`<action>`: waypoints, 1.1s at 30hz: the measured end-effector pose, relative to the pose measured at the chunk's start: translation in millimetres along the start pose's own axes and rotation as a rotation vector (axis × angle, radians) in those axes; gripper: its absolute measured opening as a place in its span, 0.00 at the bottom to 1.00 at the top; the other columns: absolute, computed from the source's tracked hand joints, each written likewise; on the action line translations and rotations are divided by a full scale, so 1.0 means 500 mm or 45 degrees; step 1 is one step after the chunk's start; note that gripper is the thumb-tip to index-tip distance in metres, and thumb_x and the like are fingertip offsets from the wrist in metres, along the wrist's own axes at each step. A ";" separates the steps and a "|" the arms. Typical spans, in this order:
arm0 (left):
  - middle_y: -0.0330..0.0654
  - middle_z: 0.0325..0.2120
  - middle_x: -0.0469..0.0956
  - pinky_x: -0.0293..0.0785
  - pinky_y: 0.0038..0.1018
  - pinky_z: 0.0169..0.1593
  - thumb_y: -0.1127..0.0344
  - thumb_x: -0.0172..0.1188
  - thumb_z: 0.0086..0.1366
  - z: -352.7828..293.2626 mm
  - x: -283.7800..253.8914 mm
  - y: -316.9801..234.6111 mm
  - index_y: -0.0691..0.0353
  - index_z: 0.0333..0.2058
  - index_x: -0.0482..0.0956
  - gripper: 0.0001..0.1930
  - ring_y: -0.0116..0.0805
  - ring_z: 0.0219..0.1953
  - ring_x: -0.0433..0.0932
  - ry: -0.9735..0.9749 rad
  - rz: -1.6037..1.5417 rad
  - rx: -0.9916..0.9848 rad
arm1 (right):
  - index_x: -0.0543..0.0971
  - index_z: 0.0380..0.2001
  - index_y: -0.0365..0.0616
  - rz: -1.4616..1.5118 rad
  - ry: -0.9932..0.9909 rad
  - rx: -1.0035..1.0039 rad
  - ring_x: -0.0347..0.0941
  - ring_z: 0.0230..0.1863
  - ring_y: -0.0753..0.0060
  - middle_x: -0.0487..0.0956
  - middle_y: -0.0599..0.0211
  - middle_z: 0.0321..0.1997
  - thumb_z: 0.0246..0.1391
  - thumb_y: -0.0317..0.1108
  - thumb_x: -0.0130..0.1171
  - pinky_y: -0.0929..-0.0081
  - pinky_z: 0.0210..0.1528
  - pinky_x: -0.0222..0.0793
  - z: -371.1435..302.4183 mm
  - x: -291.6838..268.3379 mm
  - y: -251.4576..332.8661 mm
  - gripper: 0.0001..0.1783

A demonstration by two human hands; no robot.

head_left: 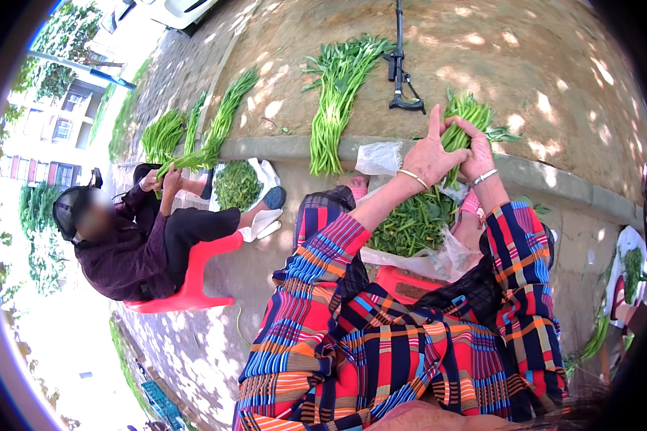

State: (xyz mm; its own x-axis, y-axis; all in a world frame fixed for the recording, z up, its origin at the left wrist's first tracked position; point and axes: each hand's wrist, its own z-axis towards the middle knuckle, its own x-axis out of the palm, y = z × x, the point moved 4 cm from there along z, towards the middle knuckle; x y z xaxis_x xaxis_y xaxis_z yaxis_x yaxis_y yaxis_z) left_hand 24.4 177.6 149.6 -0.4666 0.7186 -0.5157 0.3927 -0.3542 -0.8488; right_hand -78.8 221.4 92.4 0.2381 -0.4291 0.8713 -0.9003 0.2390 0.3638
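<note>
A bunch of leafy green stems [469, 113] is in my right hand [476, 156], whose fingers curl round it. My left hand [434, 154] is at the bunch's left side, its index finger stretched out and its thumb spread toward my right hand. The left hand's other fingers are partly hidden. Below both hands, loose green leaves and cut stems [413, 224] lie in a clear plastic bag [438, 264] between my feet. A larger bundle of long green stems [338, 100] rests across the kerb to the left of my hands.
At left, a co-worker [133, 244] on a red stool [201, 271] holds long green stems [219, 136]. Trimmed leaves [237, 184] lie on a white bag beside them. A black walking stick [399, 72] lies beyond the concrete kerb [553, 181]. Another person's foot shows far right.
</note>
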 end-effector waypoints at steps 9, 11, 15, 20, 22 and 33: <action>0.46 0.29 0.74 0.72 0.25 0.22 0.42 0.44 0.59 -0.046 0.008 0.076 0.63 0.44 0.67 0.27 0.34 0.22 0.74 0.213 -0.963 -0.384 | 0.72 0.30 0.36 0.101 -0.018 -0.138 0.73 0.35 0.59 0.75 0.58 0.30 0.44 0.27 0.57 0.63 0.41 0.70 0.021 -0.013 0.047 0.08; 0.47 0.29 0.74 0.72 0.26 0.22 0.44 0.43 0.61 -0.045 -0.005 0.077 0.62 0.43 0.68 0.26 0.34 0.22 0.75 0.207 -0.964 -0.308 | 0.71 0.30 0.37 0.135 -0.055 -0.106 0.73 0.35 0.58 0.75 0.58 0.30 0.44 0.27 0.57 0.61 0.41 0.70 0.025 -0.009 0.043 0.09; 0.47 0.30 0.73 0.72 0.24 0.22 0.47 0.44 0.61 -0.048 -0.034 0.060 0.64 0.48 0.64 0.26 0.34 0.21 0.75 0.155 -0.944 -0.161 | 0.69 0.31 0.39 0.175 -0.038 -0.050 0.73 0.35 0.56 0.74 0.56 0.32 0.45 0.29 0.57 0.59 0.40 0.70 0.026 -0.001 0.039 0.11; 0.52 0.37 0.69 0.69 0.18 0.16 0.51 0.51 0.59 -0.049 -0.063 0.060 0.60 0.49 0.64 0.25 0.30 0.15 0.73 0.005 -0.848 -0.162 | 0.69 0.31 0.39 0.133 -0.032 -0.042 0.73 0.36 0.56 0.75 0.57 0.33 0.45 0.29 0.57 0.59 0.41 0.70 0.014 0.008 0.025 0.11; 0.49 0.32 0.71 0.67 0.18 0.14 0.53 0.54 0.58 -0.049 -0.066 0.050 0.60 0.48 0.66 0.23 0.28 0.14 0.72 -0.023 -0.776 -0.167 | 0.69 0.31 0.39 0.124 -0.019 -0.025 0.73 0.37 0.55 0.75 0.56 0.33 0.45 0.29 0.57 0.59 0.42 0.70 0.008 0.014 0.020 0.10; 0.42 0.19 0.74 0.67 0.20 0.14 0.68 0.59 0.50 -0.040 -0.058 0.042 0.60 0.41 0.70 0.18 0.24 0.13 0.72 -0.118 -0.125 0.088 | 0.70 0.30 0.37 0.101 -0.006 0.005 0.72 0.38 0.56 0.75 0.54 0.33 0.44 0.30 0.57 0.59 0.44 0.69 0.010 0.008 0.018 0.10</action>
State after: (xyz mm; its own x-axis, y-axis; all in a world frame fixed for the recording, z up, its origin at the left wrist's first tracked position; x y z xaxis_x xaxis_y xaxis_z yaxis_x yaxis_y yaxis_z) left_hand 62.0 161.3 149.3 -0.5726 0.6947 -0.4354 0.2876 -0.3271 -0.9002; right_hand -87.6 217.3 97.4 0.1646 -0.4129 0.8958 -0.9177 0.2688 0.2925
